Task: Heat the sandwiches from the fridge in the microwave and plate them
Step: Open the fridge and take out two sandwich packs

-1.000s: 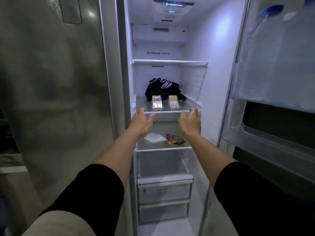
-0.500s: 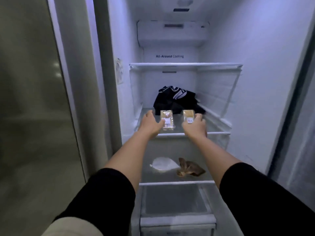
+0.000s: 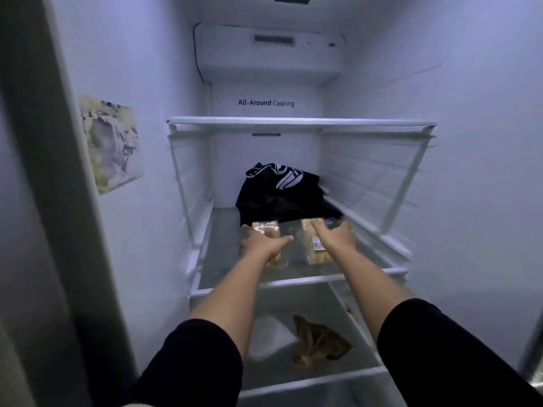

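My left hand (image 3: 261, 245) and right hand (image 3: 338, 237) each grip a sandwich (image 3: 313, 245) on the fridge shelf (image 3: 299, 279); heating and plating remain.

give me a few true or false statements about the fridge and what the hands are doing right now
1. Each hand is on a wrapped sandwich. True: the left hand is on the left sandwich, and the right hand is on the right sandwich.
2. The sandwiches sit on the top shelf. False: they are on the middle shelf.
3. A black bag lies behind the sandwiches. True.
4. The shelf below holds water bottles. False: it holds a brown crumpled wrapper and a white pouch.
5. Both forearms are bare below black sleeves. True.
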`<state>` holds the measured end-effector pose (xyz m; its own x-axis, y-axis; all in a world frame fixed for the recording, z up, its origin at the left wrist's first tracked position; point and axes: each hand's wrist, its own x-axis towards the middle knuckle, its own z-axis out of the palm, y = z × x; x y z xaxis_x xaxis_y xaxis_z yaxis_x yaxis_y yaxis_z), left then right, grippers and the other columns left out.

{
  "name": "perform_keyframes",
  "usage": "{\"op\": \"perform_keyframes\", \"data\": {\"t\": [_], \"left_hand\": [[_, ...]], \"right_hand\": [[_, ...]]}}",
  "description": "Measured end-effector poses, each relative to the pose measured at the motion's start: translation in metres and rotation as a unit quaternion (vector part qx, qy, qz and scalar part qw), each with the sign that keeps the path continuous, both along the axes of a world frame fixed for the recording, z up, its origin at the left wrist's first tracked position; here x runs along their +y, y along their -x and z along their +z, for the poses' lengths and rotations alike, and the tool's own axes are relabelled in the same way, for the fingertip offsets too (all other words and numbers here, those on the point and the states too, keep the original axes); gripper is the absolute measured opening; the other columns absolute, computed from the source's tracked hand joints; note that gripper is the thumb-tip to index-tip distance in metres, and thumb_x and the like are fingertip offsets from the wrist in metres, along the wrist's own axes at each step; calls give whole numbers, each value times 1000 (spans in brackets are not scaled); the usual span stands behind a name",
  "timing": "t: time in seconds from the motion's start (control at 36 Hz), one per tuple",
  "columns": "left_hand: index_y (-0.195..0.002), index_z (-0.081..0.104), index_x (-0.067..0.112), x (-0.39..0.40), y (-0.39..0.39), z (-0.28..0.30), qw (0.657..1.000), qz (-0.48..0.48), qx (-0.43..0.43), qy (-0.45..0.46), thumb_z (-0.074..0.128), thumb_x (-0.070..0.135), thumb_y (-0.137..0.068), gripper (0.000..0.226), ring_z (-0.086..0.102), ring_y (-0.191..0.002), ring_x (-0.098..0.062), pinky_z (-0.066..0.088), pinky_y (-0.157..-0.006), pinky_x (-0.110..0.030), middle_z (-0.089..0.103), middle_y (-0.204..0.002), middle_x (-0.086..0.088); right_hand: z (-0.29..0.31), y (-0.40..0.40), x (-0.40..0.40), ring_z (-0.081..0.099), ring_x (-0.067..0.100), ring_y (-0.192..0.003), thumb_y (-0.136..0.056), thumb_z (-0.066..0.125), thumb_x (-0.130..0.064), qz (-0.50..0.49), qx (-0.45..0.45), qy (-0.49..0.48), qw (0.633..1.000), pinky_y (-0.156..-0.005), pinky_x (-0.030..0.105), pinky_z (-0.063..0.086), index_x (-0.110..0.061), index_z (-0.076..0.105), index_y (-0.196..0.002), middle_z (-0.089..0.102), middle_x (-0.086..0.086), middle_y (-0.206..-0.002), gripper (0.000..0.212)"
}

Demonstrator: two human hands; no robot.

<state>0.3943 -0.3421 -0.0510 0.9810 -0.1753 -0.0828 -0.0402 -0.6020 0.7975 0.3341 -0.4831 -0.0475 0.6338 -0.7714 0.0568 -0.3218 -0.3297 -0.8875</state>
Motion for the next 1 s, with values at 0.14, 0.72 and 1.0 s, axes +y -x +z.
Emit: {"op": "perform_keyframes", "data": {"t": [0.14, 0.72, 1.0], "left_hand": [[-145, 35, 10, -11, -18, 5, 992, 25, 72, 97, 50, 87, -59, 116, 46, -129, -33, 38, -108, -40, 44, -143, -13], [-89, 59, 12, -11, -59, 5, 967, -54, 174, 179, 64, 54, -80, 43, 60, -58, -20, 50, -54, -27, 64, -74, -8], [-75, 56, 12, -15, -58, 4, 964, -92, 178, 172, 63, 50, -83, 39, 57, -56, -22, 50, -61, -28, 62, -68, -8]], "right_hand": [[-3, -25, -11, 45, 35, -129, -64, 53, -80, 5, 3, -119, 993, -108, 45, 35, -8, 39, -142, 46, 16, -142, 107], [-46, -108, -73, 73, 30, -77, -25, 70, -70, 84, 78, -233, 966, -84, 47, 55, -17, 66, -106, 74, 9, -90, 97], [-6, -61, -21, 68, 25, -75, -81, 62, -53, 130, 80, -222, 963, -71, 34, 56, -11, 65, -101, 73, 11, -95, 47]]}}
